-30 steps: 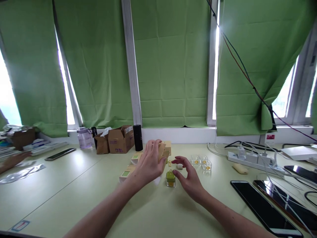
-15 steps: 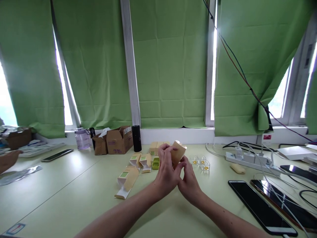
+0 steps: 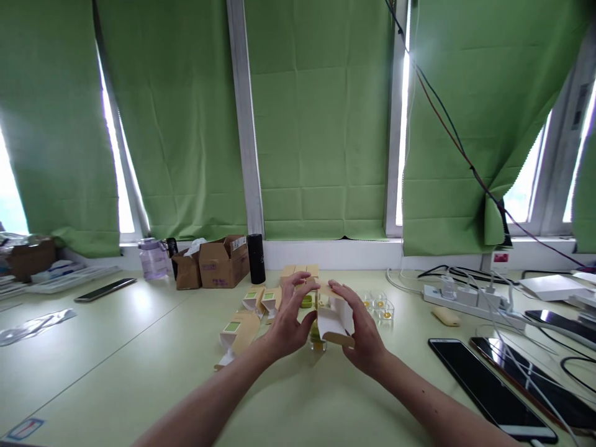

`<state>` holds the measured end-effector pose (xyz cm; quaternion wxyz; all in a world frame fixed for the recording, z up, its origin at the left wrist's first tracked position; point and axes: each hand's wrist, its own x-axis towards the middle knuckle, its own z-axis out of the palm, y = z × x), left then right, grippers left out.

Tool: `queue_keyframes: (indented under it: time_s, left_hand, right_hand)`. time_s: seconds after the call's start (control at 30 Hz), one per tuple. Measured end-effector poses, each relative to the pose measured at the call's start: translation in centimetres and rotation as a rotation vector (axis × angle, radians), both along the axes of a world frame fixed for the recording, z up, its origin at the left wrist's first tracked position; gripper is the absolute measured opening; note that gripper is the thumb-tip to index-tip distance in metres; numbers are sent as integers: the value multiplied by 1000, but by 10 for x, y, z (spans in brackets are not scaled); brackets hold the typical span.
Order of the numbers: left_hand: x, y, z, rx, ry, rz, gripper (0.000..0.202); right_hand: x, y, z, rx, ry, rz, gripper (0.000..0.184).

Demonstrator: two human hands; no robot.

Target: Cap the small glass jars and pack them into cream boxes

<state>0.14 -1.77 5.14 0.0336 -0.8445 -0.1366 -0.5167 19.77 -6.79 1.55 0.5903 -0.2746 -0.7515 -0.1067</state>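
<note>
open carton held over small jar – tip and crush risks noted

the right hand (image 3: 364, 335) is closed around a small tan carton (image 3: 336, 321), fingers on top and thumb beneath, with its white inside and open end turned toward the left. the carton is held just above the table (image 3: 139, 372), at the middle of the desk. the left hand (image 3: 289, 316) is at the open end with fingers spread and curved; whether it pinches a flap or only hovers cannot be told. a small clear jar with a green top (image 3: 317, 335) stands on the table between the two hands, partly hidden behind the carton's edge.

risks, as judged:
- the jar is close under the carton's mouth; a knock from the carton edge or the left thumb could tip it or push it away.
- the carton is thin card. too firm a grip by the right hand could flatten it or crease a flap.
- clear cases with yellow centres (image 3: 380, 304) sit just behind the right hand; a wide move of that hand could scatter them.
- folded cartons (image 3: 239, 329) lie near the left forearm and could be swept aside.
- phones (image 3: 484, 385) and a power strip (image 3: 470, 298) are well apart to the right; low concern.
</note>
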Motion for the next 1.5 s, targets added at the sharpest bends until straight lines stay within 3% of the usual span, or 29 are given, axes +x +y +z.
queue_keyframes:
  time_s: [0.13,0.3,0.57,0.77,0.93,1.03,1.27,1.5]
  left_hand:
    - [-4,0,-7,212,-63,81,38]
    - [-8,-5,-7,427,-59,78,26]
    - [-14,-4,-8,443,-84,84,31]
    - [-11,-4,-8,124,-167,-39,56]
    - [-8,5,-15,-452,-400,-224,53]
    - [-9,9,-14,-669,-458,-310,54]
    - [-8,4,-7,-988,-497,-436,61]
    - [-1,-9,-7,-1082,-409,-421,68]
  right_hand:
    - [1,2,1,151,-166,-54,65]
    - [-2,-1,-3,231,-183,-117,60]
    - [0,3,-5,194,-37,-190,71]
    - [2,6,-5,130,15,-201,67]
    - [0,4,-5,103,11,-196,65]
    - [-1,3,-5,78,14,-189,63]
    - [-3,3,-7,-87,22,-73,54]
    - [-6,4,-11,-264,71,128,45]
